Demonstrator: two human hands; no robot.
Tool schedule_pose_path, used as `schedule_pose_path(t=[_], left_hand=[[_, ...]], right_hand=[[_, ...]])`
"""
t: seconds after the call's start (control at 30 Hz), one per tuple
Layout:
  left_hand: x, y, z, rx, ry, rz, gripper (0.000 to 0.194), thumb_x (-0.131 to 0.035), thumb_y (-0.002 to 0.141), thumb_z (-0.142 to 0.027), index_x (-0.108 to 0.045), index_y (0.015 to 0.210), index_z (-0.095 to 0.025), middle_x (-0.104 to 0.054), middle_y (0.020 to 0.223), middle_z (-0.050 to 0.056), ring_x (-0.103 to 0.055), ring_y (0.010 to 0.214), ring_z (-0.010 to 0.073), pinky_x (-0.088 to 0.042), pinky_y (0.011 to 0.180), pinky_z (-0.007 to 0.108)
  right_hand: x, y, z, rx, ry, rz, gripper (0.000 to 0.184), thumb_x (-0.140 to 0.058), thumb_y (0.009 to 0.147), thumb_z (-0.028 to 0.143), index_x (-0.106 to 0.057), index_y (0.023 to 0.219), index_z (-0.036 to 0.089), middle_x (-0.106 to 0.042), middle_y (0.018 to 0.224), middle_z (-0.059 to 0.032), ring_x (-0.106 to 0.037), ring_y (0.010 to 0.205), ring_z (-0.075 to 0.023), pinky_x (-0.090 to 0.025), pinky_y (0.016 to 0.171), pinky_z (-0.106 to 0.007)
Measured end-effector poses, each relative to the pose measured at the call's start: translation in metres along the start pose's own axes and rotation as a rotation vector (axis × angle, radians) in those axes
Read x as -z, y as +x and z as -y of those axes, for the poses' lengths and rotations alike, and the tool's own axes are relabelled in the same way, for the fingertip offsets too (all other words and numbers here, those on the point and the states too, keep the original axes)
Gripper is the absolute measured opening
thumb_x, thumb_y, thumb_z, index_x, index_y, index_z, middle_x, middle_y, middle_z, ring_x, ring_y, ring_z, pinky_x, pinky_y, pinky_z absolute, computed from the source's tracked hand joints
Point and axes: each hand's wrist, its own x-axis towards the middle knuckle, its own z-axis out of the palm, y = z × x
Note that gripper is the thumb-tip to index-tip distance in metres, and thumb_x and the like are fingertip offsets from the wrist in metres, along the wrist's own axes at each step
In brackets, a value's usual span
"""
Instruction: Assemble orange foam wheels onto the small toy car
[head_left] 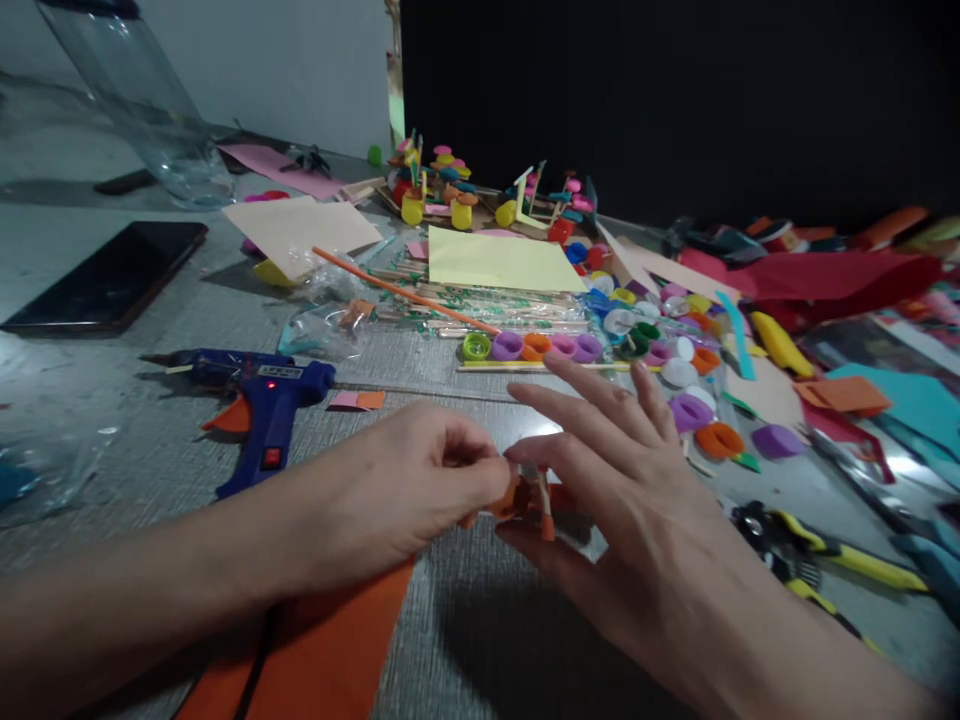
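My left hand [442,465] is closed in a pinch at the left side of a small orange craft piece [510,497]. A short wooden stick with an orange tip [546,505] stands out from its right side. Thumb and index finger of my right hand [637,470] close around the piece from the right, while the other fingers stretch out over the table. The fingers partly hide the piece. Under my left forearm lies an orange sheet [337,640]. A blue glue gun [270,400] with a lit red light rests beyond that forearm.
Bottle caps [536,347] in several colours and bundled wooden sticks [480,305] lie ahead, with small craft models [442,190] behind. Yellow-handled pliers [810,550] are at right. A phone [112,275] and a clear bottle [157,120] stand out at left.
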Motion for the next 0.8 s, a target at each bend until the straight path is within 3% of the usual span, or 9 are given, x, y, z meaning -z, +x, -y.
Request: schedule_pose_path(t=[0.23,0.5,0.8], left_hand=[[0.001,0.000,0.002,0.008,-0.027,0.010,0.026,-0.055,0.082,-0.034,-0.055,0.060,-0.019,-0.047,0.059,-0.005,-0.040,0.056,0.0108,-0.029,0.050,0.025],[0.005,0.001,0.015,-0.011,-0.057,-0.017,0.034,-0.059,0.087,-0.049,-0.063,0.070,-0.020,-0.053,0.063,-0.005,-0.043,0.058,0.0104,-0.028,0.051,0.025],[-0.007,0.000,0.016,-0.059,-0.138,-0.008,0.021,-0.060,0.088,-0.040,-0.071,0.088,-0.022,-0.068,0.083,-0.001,-0.056,0.074,0.0146,-0.039,0.062,0.026]], right_hand=[[-0.002,0.001,0.000,0.009,-0.014,-0.017,0.005,-0.060,0.088,0.021,-0.061,0.092,0.025,-0.060,0.141,-0.0036,-0.030,0.148,-0.0296,-0.010,0.123,-0.061],[-0.003,0.000,-0.001,0.017,0.004,-0.006,0.008,-0.060,0.086,0.018,-0.058,0.091,0.024,-0.061,0.138,-0.0036,-0.032,0.148,-0.0292,-0.013,0.122,-0.060],[-0.001,0.000,-0.001,0.016,0.009,0.024,0.008,-0.060,0.089,0.021,-0.060,0.096,0.024,-0.062,0.137,-0.0029,-0.034,0.147,-0.0282,-0.009,0.123,-0.061]])
